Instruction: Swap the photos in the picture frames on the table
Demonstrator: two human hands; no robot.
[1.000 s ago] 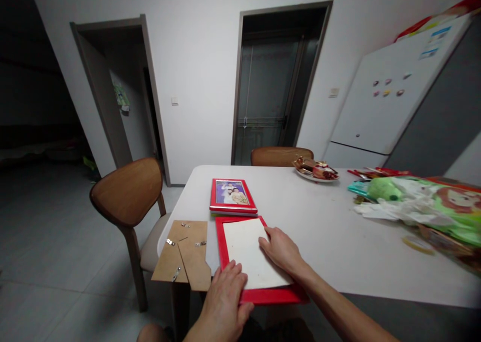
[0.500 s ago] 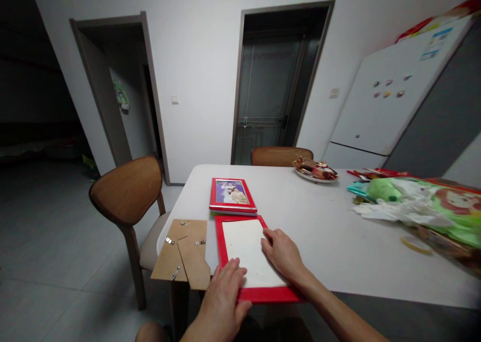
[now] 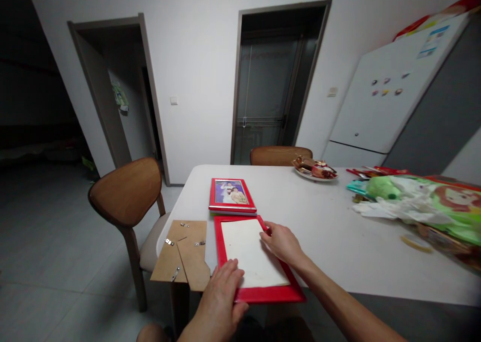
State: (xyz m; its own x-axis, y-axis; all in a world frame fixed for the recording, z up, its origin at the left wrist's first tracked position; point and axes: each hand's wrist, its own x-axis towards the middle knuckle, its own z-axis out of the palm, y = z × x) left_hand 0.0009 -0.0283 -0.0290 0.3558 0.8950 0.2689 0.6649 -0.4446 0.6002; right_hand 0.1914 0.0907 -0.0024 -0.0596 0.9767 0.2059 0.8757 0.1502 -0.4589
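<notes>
A red picture frame (image 3: 270,295) lies at the table's near edge and juts slightly past it, with a white sheet (image 3: 246,251) inside its border. My left hand (image 3: 221,294) rests across the frame's lower left corner, fingers stretched out over the sheet and thumb by the bottom border. At the upper right side, my right hand (image 3: 283,242) has its fingers curled in on the red border, beside the sheet's edge. To the left lies a brown backing board (image 3: 191,257) with metal clips and a stand flap. Another red frame with a photo (image 3: 231,192) lies just beyond.
A plate of wrapped items (image 3: 315,170) stands at the table's far side. Green and white plastic bags (image 3: 406,201) pile up on the right. Wooden chairs stand at the left (image 3: 128,196) and the far side (image 3: 280,155); a white fridge (image 3: 372,96) is at the back right.
My right hand has shifted slightly up and left along the frame's right side, exposing more of the red border below it. My left hand stays at the lower left corner.
</notes>
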